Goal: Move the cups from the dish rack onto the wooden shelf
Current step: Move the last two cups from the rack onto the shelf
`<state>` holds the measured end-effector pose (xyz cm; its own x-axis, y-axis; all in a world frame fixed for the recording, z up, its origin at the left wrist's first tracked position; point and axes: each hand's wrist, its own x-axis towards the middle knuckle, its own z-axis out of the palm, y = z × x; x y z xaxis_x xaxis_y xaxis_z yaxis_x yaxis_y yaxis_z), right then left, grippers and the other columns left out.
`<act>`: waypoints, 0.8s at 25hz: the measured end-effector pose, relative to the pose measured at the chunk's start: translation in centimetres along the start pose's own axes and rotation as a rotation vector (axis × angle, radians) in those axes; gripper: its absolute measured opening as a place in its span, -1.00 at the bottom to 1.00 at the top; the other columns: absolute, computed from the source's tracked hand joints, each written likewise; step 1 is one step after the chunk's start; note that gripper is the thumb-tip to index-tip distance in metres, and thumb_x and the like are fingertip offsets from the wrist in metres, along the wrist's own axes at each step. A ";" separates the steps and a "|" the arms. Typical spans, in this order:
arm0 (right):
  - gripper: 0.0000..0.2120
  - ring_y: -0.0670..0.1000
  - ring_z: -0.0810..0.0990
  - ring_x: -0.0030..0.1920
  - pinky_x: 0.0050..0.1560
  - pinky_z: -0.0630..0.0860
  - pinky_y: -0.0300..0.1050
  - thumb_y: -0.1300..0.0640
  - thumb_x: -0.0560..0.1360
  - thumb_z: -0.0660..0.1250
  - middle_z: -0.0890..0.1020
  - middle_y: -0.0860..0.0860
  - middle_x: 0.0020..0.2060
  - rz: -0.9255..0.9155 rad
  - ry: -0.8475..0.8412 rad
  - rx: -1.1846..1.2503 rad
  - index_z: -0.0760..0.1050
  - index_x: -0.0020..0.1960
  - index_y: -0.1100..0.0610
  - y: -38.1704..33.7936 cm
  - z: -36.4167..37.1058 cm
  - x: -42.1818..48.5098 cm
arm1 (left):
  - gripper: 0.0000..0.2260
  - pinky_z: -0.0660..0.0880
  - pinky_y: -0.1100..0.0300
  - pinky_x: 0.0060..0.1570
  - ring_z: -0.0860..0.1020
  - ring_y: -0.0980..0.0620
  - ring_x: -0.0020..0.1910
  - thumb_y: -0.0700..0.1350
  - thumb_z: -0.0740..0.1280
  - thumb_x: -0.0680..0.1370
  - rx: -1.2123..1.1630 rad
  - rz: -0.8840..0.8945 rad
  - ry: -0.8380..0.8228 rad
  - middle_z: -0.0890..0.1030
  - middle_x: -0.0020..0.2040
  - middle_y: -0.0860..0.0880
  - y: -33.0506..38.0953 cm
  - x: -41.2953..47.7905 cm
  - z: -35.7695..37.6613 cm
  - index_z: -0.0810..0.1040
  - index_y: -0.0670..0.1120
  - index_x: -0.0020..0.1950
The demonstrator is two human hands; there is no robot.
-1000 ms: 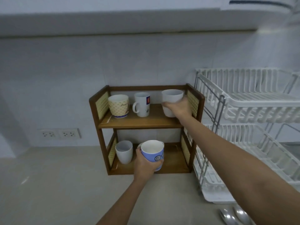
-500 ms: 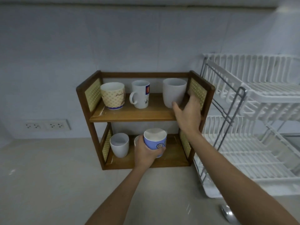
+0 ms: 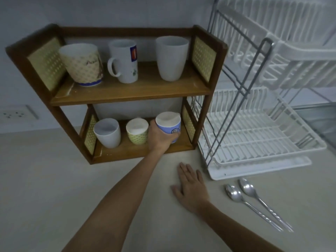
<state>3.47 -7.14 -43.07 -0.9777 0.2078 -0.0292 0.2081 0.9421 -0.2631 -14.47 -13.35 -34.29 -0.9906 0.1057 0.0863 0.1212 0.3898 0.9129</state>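
The wooden shelf (image 3: pixel 127 91) stands against the wall. Its top board carries a cream patterned cup (image 3: pixel 81 65), a white handled mug (image 3: pixel 124 60) and a tall white cup (image 3: pixel 171 58). On the bottom board stand a white cup (image 3: pixel 107 132) and a green patterned cup (image 3: pixel 137 131). My left hand (image 3: pixel 158 139) grips a blue spiral cup (image 3: pixel 169 124) at the right end of that bottom board. My right hand (image 3: pixel 190 186) lies flat and open on the counter, in front of the shelf. The white two-tier dish rack (image 3: pixel 254 135) on the right holds no cups.
Two metal spoons (image 3: pixel 254 202) lie on the counter in front of the rack's drip tray (image 3: pixel 263 168). A wall socket (image 3: pixel 16 113) is at the far left. A steel sink edge (image 3: pixel 318 117) shows behind the rack.
My left hand carried the blue cup rightward into the bottom board's right end. My right hand left the tall white cup and dropped flat onto the counter. The view tilted down.
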 end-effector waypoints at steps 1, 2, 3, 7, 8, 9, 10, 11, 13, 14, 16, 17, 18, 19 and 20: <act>-0.27 0.01 -0.13 0.54 0.44 -0.30 0.03 -0.28 0.50 -0.07 -0.01 -0.03 0.56 -0.002 0.004 -0.007 -0.10 0.55 0.06 0.0 0.1 0.0 | -0.22 0.52 0.13 0.04 0.54 -0.06 0.16 0.03 0.64 0.13 0.002 -0.014 0.002 0.56 0.18 -0.09 -0.2 0.2 0.7 0.40 -0.11 0.24; -0.26 0.01 -0.12 0.54 0.43 -0.31 0.05 -0.29 0.49 -0.08 0.00 -0.02 0.56 -0.003 0.010 -0.013 -0.09 0.55 0.06 0.0 0.1 0.2 | -0.22 0.50 0.13 0.05 0.53 -0.07 0.17 0.02 0.65 0.13 0.003 -0.025 0.000 0.56 0.19 -0.10 -0.4 0.5 1.3 0.40 -0.12 0.24; -0.26 0.01 -0.11 0.54 0.43 -0.31 0.06 -0.29 0.48 -0.07 0.01 -0.02 0.56 -0.004 0.018 -0.021 -0.08 0.55 0.06 0.1 0.1 0.3 | -0.21 0.50 0.12 0.07 0.52 -0.09 0.19 0.01 0.65 0.13 0.003 -0.033 -0.006 0.55 0.20 -0.11 -0.7 0.7 2.1 0.39 -0.13 0.25; -0.25 0.00 -0.14 0.54 0.45 -0.32 0.07 -0.28 0.48 -0.05 -0.01 -0.02 0.56 0.009 0.009 -0.023 -0.11 0.55 0.06 0.1 0.3 0.5 | -0.19 0.49 0.08 0.11 0.49 -0.11 0.21 -0.02 0.66 0.11 0.030 -0.024 -0.010 0.52 0.20 -0.14 -1.8 1.3 3.8 0.39 -0.15 0.25; -0.25 0.01 -0.14 0.54 0.44 -0.33 0.08 -0.27 0.48 -0.05 0.00 -0.02 0.56 0.010 0.007 -0.025 -0.11 0.55 0.06 0.2 0.3 0.4 | -0.20 0.48 0.08 0.10 0.49 -0.12 0.21 -0.03 0.66 0.11 0.026 -0.020 -0.010 0.52 0.20 -0.15 -2.1 1.5 4.1 0.39 -0.15 0.25; -0.25 0.01 -0.12 0.54 0.44 -0.33 0.09 -0.27 0.48 -0.04 0.01 -0.02 0.56 0.009 0.012 -0.025 -0.10 0.55 0.07 0.2 0.3 0.4 | -0.20 0.49 0.07 0.10 0.49 -0.12 0.21 -0.05 0.66 0.11 0.016 -0.019 -0.007 0.52 0.20 -0.16 -2.2 1.7 4.3 0.39 -0.16 0.24; -0.25 0.02 -0.11 0.54 0.43 -0.33 0.09 -0.27 0.48 -0.03 0.02 -0.02 0.56 0.007 0.018 -0.025 -0.08 0.55 0.07 0.2 0.3 0.4 | -0.21 0.49 0.05 0.10 0.49 -0.13 0.21 -0.06 0.66 0.12 0.002 -0.019 -0.003 0.52 0.20 -0.17 -2.3 1.9 4.4 0.39 -0.17 0.24; -0.25 0.02 -0.09 0.54 0.44 -0.32 0.10 -0.27 0.48 -0.03 0.03 -0.02 0.56 0.005 0.027 -0.027 -0.07 0.55 0.07 0.2 0.3 0.4 | -0.22 0.50 0.04 0.11 0.49 -0.13 0.21 -0.07 0.66 0.12 -0.009 -0.020 -0.002 0.52 0.20 -0.18 -2.4 2.1 4.5 0.39 -0.19 0.24; -0.25 0.03 -0.06 0.54 0.44 -0.30 0.10 -0.27 0.47 -0.02 0.05 -0.02 0.55 0.002 0.035 -0.032 -0.04 0.55 0.08 0.2 0.3 0.4 | -0.23 0.51 0.03 0.10 0.49 -0.14 0.21 -0.07 0.66 0.14 -0.007 -0.023 -0.008 0.52 0.20 -0.19 -2.4 2.4 4.5 0.39 -0.21 0.23; -0.25 0.03 -0.06 0.54 0.44 -0.29 0.10 -0.27 0.47 -0.01 0.05 -0.02 0.55 0.003 0.034 -0.037 -0.04 0.55 0.08 0.2 0.3 0.5 | -0.23 0.50 0.05 0.08 0.49 -0.14 0.21 -0.07 0.66 0.14 0.008 -0.021 -0.023 0.51 0.20 -0.20 -2.5 2.5 4.5 0.38 -0.21 0.23; -0.24 0.03 -0.06 0.55 0.45 -0.28 0.07 -0.27 0.46 -0.02 0.04 -0.03 0.56 0.008 0.038 -0.044 -0.04 0.55 0.07 0.3 0.3 0.5 | -0.23 0.49 0.06 0.07 0.48 -0.14 0.20 -0.06 0.65 0.16 0.043 -0.025 -0.072 0.50 0.20 -0.20 -2.5 2.7 4.1 0.37 -0.21 0.25; -0.24 0.02 -0.07 0.55 0.45 -0.28 0.06 -0.28 0.46 -0.02 0.04 -0.03 0.56 0.008 0.034 -0.042 -0.05 0.55 0.07 0.3 0.4 0.5 | -0.23 0.47 0.06 0.08 0.48 -0.15 0.21 -0.05 0.64 0.18 0.077 -0.031 -0.105 0.49 0.21 -0.20 -2.5 2.6 3.8 0.36 -0.21 0.27; -0.24 0.02 -0.07 0.55 0.45 -0.28 0.05 -0.28 0.46 -0.03 0.03 -0.03 0.56 0.008 0.030 -0.037 -0.05 0.55 0.07 0.3 0.3 0.4 | -0.23 0.46 0.05 0.11 0.47 -0.16 0.22 -0.06 0.63 0.21 0.120 -0.023 -0.140 0.48 0.23 -0.21 -2.6 2.5 3.3 0.35 -0.22 0.30; -0.23 0.02 -0.08 0.54 0.45 -0.28 0.04 -0.28 0.46 -0.03 0.03 -0.03 0.56 0.013 0.031 -0.034 -0.05 0.55 0.07 0.2 0.4 0.3 | -0.22 0.46 0.04 0.15 0.46 -0.17 0.25 -0.08 0.61 0.25 0.167 -0.014 -0.184 0.48 0.26 -0.22 -2.5 2.2 2.6 0.33 -0.24 0.35; -0.24 0.01 -0.08 0.55 0.45 -0.29 0.04 -0.28 0.46 -0.03 0.02 -0.03 0.56 0.013 0.023 -0.030 -0.06 0.55 0.06 0.3 0.5 0.4 | -0.23 0.46 0.00 0.20 0.46 -0.18 0.27 -0.11 0.57 0.30 0.196 -0.016 -0.240 0.47 0.29 -0.23 -2.2 2.1 1.9 0.28 -0.25 0.40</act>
<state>3.13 -6.88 -43.63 -0.9740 0.2261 -0.0103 0.2222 0.9467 -0.2333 -16.74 -12.23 -36.91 -0.9523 0.3019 -0.0457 0.1381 0.5595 0.8172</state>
